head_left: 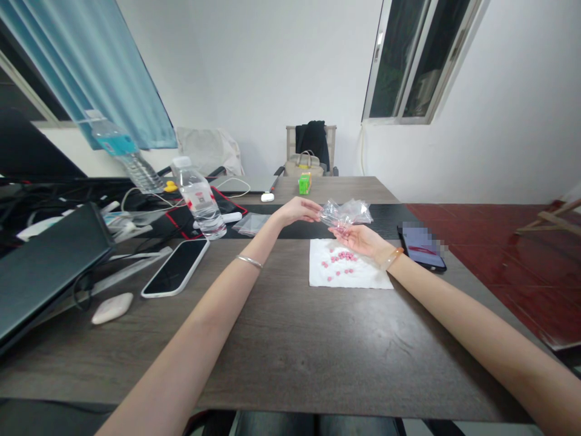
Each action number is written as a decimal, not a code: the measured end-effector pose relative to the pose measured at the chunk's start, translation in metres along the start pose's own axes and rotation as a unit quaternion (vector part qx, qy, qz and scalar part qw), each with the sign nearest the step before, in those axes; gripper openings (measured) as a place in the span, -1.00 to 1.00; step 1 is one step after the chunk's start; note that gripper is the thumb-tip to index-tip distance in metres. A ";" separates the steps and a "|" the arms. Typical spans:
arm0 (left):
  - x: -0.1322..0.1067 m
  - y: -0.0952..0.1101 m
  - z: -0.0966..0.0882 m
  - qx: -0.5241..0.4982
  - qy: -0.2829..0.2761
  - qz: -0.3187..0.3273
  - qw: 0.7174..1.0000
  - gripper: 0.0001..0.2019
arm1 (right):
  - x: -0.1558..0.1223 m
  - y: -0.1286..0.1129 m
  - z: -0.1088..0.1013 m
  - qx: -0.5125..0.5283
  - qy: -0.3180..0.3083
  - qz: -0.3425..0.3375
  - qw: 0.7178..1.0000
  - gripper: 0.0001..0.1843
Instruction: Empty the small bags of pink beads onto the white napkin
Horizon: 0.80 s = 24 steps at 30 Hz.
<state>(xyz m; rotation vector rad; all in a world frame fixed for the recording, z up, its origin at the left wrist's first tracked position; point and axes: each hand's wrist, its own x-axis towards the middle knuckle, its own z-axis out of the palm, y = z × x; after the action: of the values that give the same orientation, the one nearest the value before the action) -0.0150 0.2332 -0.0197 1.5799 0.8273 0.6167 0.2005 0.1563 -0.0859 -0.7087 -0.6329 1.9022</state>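
1. Left hand reaching in at eleven o'clock, fingers pinched almost closed on a crinkled clear plastic bag, apparently to hold it up!
2. Small round pink tablets spread across a white paper napkin at twelve o'clock, seemingly kept together there.
3. Right hand palm-up at one o'clock, fingers open and lightly cupped beneath the bag, seemingly steadying it.

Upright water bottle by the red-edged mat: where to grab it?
Wrap the hand around the middle of the upright water bottle, coming from its right, the side where the left hand is. Its round body stands upright, so fingers can close around it. Gripping low looks tighter, since the phone lies close to its base.
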 end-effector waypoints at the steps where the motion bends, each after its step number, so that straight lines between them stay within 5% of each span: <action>1: 0.000 0.000 0.000 0.001 0.004 0.000 1.000 -0.68 | 0.000 0.000 0.001 0.002 0.004 0.001 1.000 -0.61; 7: -0.001 0.004 0.002 -0.004 0.014 0.004 1.000 -0.72 | -0.003 -0.001 0.008 0.011 0.049 0.000 0.999 -0.60; 24: -0.002 0.010 -0.005 -0.003 0.032 0.013 0.999 -0.73 | -0.002 -0.004 0.008 -0.018 0.046 0.005 0.999 -0.73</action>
<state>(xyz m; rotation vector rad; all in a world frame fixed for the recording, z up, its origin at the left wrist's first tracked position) -0.0185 0.2347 -0.0090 1.5738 0.8535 0.6916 0.1979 0.1554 -0.0777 -0.8191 -0.6088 1.8602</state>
